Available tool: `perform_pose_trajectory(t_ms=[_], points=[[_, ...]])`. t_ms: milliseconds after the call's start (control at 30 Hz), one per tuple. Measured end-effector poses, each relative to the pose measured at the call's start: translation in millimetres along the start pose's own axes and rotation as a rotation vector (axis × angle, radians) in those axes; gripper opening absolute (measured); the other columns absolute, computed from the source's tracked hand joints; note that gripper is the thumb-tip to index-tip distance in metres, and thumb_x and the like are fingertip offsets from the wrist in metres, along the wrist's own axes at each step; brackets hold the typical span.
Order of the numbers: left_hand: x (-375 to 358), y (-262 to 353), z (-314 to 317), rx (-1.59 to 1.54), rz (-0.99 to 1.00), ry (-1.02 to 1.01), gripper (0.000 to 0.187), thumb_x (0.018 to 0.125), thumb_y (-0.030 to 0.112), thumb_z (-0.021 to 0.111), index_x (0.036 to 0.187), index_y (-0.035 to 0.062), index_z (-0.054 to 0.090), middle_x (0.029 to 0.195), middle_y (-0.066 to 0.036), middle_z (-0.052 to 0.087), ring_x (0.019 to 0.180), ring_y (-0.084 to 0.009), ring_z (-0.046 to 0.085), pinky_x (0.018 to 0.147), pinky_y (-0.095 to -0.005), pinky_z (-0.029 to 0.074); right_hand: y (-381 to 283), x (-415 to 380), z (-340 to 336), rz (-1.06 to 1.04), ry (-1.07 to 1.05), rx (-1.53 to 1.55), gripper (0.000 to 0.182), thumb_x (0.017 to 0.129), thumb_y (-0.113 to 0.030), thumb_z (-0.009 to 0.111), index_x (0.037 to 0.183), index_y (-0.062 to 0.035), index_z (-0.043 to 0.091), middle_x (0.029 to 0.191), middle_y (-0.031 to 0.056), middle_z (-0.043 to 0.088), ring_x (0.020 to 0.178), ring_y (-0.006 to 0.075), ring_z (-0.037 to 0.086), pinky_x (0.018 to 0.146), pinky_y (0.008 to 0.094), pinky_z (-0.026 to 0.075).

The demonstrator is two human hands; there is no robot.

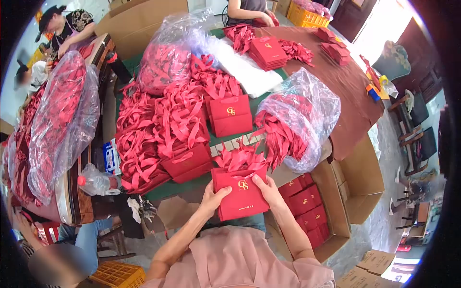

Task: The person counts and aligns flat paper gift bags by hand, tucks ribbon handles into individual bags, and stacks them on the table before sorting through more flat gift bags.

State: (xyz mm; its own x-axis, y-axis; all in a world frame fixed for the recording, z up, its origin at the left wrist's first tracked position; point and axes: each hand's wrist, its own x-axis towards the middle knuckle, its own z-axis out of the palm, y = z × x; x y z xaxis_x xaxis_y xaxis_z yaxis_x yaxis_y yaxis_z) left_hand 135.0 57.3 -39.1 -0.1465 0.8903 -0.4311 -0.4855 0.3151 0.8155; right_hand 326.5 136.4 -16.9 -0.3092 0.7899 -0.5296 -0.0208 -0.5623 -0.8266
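Between my two hands is a stack of small red paper bags (pixel 242 201) with gold lettering, held upright above the table's near edge, red ribbon handles sticking out on top. My left hand (pixel 213 199) grips the left side, thumb on the front. My right hand (pixel 266 189) grips the right side the same way. Rows of red bags with tangled ribbons (pixel 180 125) stand just beyond, to the left. Another red bag stack (pixel 231 116) stands behind them. A clear plastic sack of ribboned bags (pixel 297 120) lies to the right.
An open carton (pixel 348 192) holding red bags is at my right. A plastic bottle (pixel 98 181) lies at left, near a dark bottle (pixel 118 66). Co-workers sit at the upper left, lower left and far side. An orange crate (pixel 117 274) is on the floor.
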Motion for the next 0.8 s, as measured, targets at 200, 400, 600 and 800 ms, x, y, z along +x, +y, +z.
perform_pose_trajectory(t_ms=[200,400,600,800], points=[[2.2,11.0,13.5,-0.053,-0.053,-0.026,0.054,0.083,0.017,0.079,0.129,0.0017,0.054,0.118,-0.009,0.066,0.106,-0.0167,0.063,0.095,-0.0340,0.051,4.2,22.4,-13.9,-0.143,-0.102,-0.004,0.035,0.097,-0.029,0.067,0.114,0.0006,0.064,0.099,0.0056,0.071,0.085,0.0111,0.067,0.076,0.0267,0.055],[11.7,-6.9,0.8,-0.120,-0.047,-0.007,0.058,0.081,0.017,0.081,0.129,0.0006,0.053,0.120,-0.010,0.065,0.107,-0.0197,0.065,0.094,-0.0346,0.053,-45.5,22.9,-14.0,-0.026,-0.289,-0.277,0.051,0.095,-0.036,0.069,0.125,0.0038,0.058,0.111,0.0093,0.067,0.099,0.0125,0.063,0.085,0.0290,0.052],[-0.1,2.3,-6.2,-0.393,-0.182,0.007,0.055,0.085,0.016,0.075,0.133,0.0042,0.050,0.119,-0.010,0.065,0.107,-0.0236,0.066,0.094,-0.0413,0.056,-83.5,79.0,-38.6,-0.308,-0.220,-0.283,0.036,0.100,-0.028,0.061,0.128,-0.0051,0.057,0.112,0.0014,0.063,0.101,0.0119,0.060,0.083,0.0289,0.052],[0.9,-6.6,-9.2,-0.309,-0.207,-0.001,0.050,0.085,0.014,0.076,0.129,0.0038,0.054,0.119,-0.009,0.065,0.105,-0.0214,0.066,0.092,-0.0390,0.056,-75.0,198.1,-15.0,-0.675,0.067,-0.556,0.056,0.087,-0.017,0.074,0.132,0.0059,0.049,0.124,0.0200,0.062,0.117,0.0275,0.060,0.097,0.0366,0.050]])
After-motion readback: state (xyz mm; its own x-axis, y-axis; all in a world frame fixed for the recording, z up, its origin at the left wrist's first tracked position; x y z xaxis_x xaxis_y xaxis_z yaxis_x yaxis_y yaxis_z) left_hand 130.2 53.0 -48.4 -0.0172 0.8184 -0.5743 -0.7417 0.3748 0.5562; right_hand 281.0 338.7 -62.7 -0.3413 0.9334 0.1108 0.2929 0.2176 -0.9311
